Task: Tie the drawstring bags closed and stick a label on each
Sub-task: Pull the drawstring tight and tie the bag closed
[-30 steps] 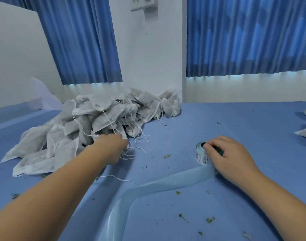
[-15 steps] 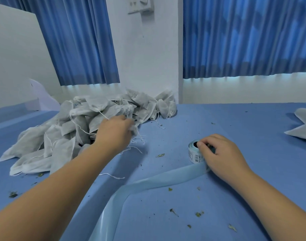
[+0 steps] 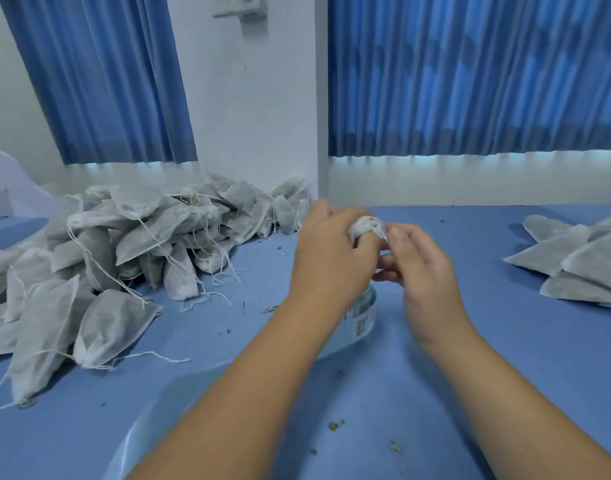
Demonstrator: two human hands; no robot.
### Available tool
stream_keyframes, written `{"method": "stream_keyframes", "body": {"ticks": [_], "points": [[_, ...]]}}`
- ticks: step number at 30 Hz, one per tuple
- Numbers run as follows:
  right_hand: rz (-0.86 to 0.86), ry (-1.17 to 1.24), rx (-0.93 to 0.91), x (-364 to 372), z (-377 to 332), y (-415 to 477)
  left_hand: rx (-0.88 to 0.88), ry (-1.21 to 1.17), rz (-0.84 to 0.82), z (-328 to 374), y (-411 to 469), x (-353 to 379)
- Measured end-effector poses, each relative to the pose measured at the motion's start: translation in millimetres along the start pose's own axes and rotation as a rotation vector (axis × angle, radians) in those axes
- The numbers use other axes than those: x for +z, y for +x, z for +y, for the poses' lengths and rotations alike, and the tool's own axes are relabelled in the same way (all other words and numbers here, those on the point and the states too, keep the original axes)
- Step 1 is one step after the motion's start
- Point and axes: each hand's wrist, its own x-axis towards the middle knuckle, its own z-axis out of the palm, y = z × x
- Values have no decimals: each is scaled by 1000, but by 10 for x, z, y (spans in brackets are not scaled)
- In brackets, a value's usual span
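- Gripping of one bag (image 3: 364,226) is done by the left hand (image 3: 332,254): fingers are curled tight round it, thumb side hidden.
- Bag is held up in the air between both hands, above the table (image 3: 470,393) and just over the label roll (image 3: 364,315); judged so the string can be drawn and knotted freely.
- String (image 3: 383,235) is pinched at the bag's mouth by the right hand (image 3: 423,271), thumb and forefinger tips together; the other fingers are loosely curled and slightly spread.
- Bag look: pale grey-white, thin soft fabric, mouth bunched and puckered; the body is mostly hidden behind the left hand.
- Roll is kept right under the hands, judged for quick labelling after the knot; printed labels are seen on its side, and a backing strip (image 3: 148,424) is trailed toward the near left.
- Pile (image 3: 124,251) of bags with loose strings is heaped at the left, up to the wall; judged as untied stock.
- Smaller stack (image 3: 581,265) is laid flat at the right, well apart; judged as done, though labels cannot be told.
- Step is judged as tying; no label is seen on this bag yet.
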Motion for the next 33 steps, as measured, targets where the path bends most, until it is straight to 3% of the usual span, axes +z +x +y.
{"method": "stream_keyframes", "body": {"ticks": [8,12,19,26,29,33], "points": [[-62,-537,-193,-139,-32,6,-71,-131,56,-54,-269,131],[-108,-595,-254,-93,-65,-2,-106,-153,65,-37,-242,27],[-158,-243,84,-121,-232,13,-139,-237,71,-33,-214,-128],[-244,336,356,-561,-293,30,-38,-278,-51,90,-245,-207],[-146,491,431,-752,-304,66,33,-262,-114,155,-284,-223],[78,416,522,-878,-201,126,19,-238,-225,200,-331,-189]]}}
